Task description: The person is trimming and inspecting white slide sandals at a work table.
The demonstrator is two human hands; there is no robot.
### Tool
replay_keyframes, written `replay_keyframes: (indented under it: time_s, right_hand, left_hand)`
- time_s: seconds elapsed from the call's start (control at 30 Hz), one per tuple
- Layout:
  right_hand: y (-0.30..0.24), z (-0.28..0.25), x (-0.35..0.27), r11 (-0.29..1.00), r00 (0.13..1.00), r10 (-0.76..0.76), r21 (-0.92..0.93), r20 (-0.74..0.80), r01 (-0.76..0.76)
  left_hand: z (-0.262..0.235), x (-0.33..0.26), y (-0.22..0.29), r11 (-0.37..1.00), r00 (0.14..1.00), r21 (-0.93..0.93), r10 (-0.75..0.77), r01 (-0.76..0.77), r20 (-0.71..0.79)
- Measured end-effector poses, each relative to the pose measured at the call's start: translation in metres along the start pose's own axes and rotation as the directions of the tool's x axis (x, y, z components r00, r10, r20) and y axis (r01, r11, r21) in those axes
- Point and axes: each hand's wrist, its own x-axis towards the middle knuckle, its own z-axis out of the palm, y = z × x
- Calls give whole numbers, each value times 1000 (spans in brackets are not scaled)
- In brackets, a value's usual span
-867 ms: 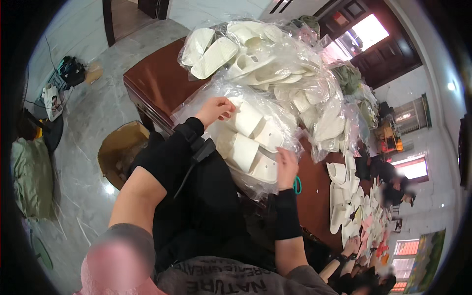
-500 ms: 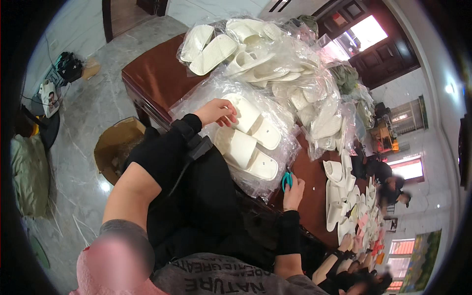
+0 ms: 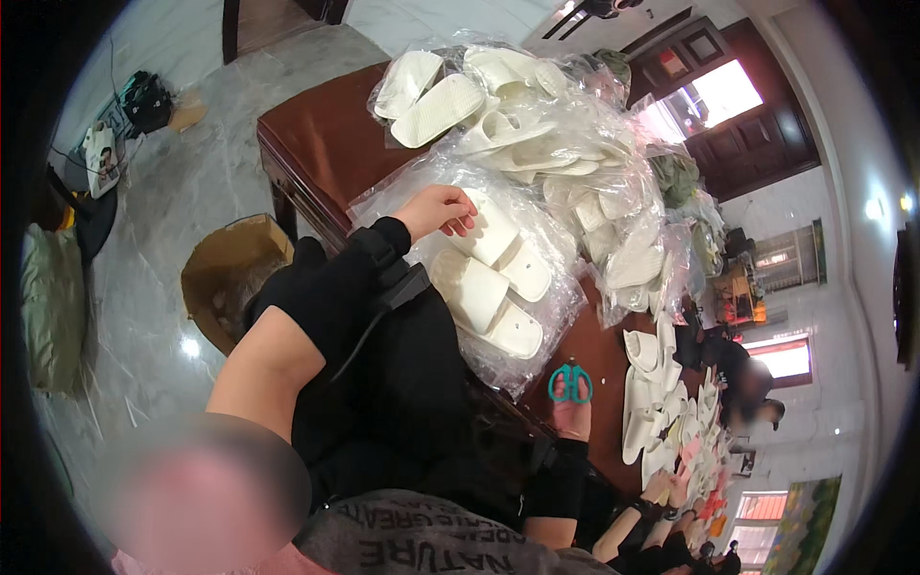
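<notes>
A pair of white slide slippers lies side by side on clear plastic bags. Over the strap end of the upper slipper is my left hand, its fingers curled in a loose pinch; whatever they hold, if anything, is too small to make out. To the right, by the table's front edge, my right hand grips a small pair of teal-handled scissors. Its handle loops face up from the fingers, and the blades are hardly visible.
Bagged white slippers are heaped along the far side of the brown table. More loose slippers line its right part, near other people's hands. An open cardboard box stands on the floor left of my legs.
My right hand has turned and moved slightly lower, bringing the scissors' loops into full view. My left hand stays over the upper slipper, its fingers drawn closer together. My view has shifted a little.
</notes>
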Motion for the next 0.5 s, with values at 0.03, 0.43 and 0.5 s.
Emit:
replay_keyframes:
  time_s: [0.03, 0.43, 0.5]
  right_hand:
    - [8, 3, 1, 988, 995, -78, 126, -62, 86]
    - [22, 179, 26, -195, 785, 33, -767, 618, 612]
    - [24, 204, 22, -373, 740, 44, -676, 671, 635]
  left_hand:
    - [0, -1, 1, 1000, 1000, 2, 1, -1, -13]
    - [-9, 4, -7, 998, 999, -53, 33, -34, -3]
    - [-6, 5, -4, 998, 999, -47, 40, -40, -6]
